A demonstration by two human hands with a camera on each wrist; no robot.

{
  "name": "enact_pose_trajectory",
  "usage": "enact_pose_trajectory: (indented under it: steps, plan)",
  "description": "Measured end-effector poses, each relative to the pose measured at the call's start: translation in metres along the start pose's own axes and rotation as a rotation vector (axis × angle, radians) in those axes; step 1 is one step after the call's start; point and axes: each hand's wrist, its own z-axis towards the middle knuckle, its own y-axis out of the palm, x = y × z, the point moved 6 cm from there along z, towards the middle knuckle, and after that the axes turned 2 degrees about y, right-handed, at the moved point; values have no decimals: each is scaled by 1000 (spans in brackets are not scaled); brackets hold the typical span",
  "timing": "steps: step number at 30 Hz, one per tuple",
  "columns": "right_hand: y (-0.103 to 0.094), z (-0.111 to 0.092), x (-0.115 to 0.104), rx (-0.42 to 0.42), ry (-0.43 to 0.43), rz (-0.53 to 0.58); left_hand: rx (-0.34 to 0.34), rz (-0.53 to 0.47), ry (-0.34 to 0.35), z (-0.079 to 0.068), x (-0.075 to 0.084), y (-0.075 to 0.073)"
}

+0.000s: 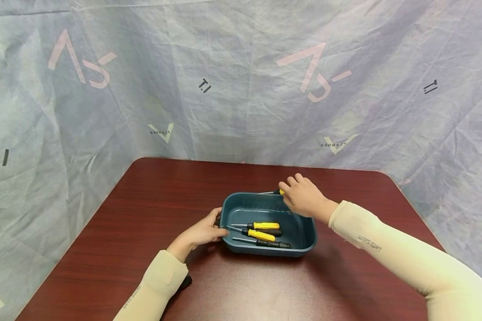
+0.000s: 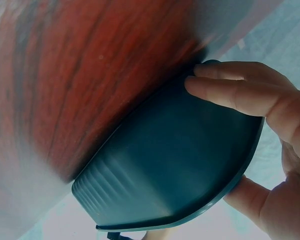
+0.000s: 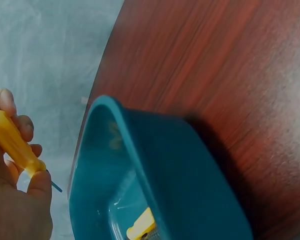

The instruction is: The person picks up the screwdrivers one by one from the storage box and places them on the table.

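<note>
A dark teal plastic bin (image 1: 307,236) sits on the table with several screwdrivers lying in it. Two of these have yellow handles, an upper yellow screwdriver (image 1: 266,225) and a lower yellow screwdriver (image 1: 262,235); a black-handled screwdriver (image 1: 274,244) lies nearest the front wall. Another dark handle (image 1: 276,232) shows partly under the yellow ones. My left hand (image 1: 204,229) grips the bin's left end, thumb over the rim and fingers against the outer wall (image 2: 165,145). Above the far right rim, my right hand (image 1: 303,196) holds a yellow screwdriver (image 3: 15,142), its thin shaft pointing left in the head view.
The dark red wooden table (image 1: 164,187) extends around the bin, with rounded far corners. A grey printed cloth (image 1: 233,111) hangs behind and at both sides. Beneath the left wrist, a small black object (image 1: 186,281) shows partly.
</note>
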Motion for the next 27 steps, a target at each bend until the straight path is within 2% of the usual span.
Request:
enact_pose_trajectory:
  steps: [4,13,27]
  plan:
    - [-1,-6,7,19,13,7,2,-5,-5,0,0,0]
    - [1,-17,25,3,88,13,6,-1,-6,0,0,1]
    - [6,-34,55,59,218,52,16,31,-10,1,-2,0]
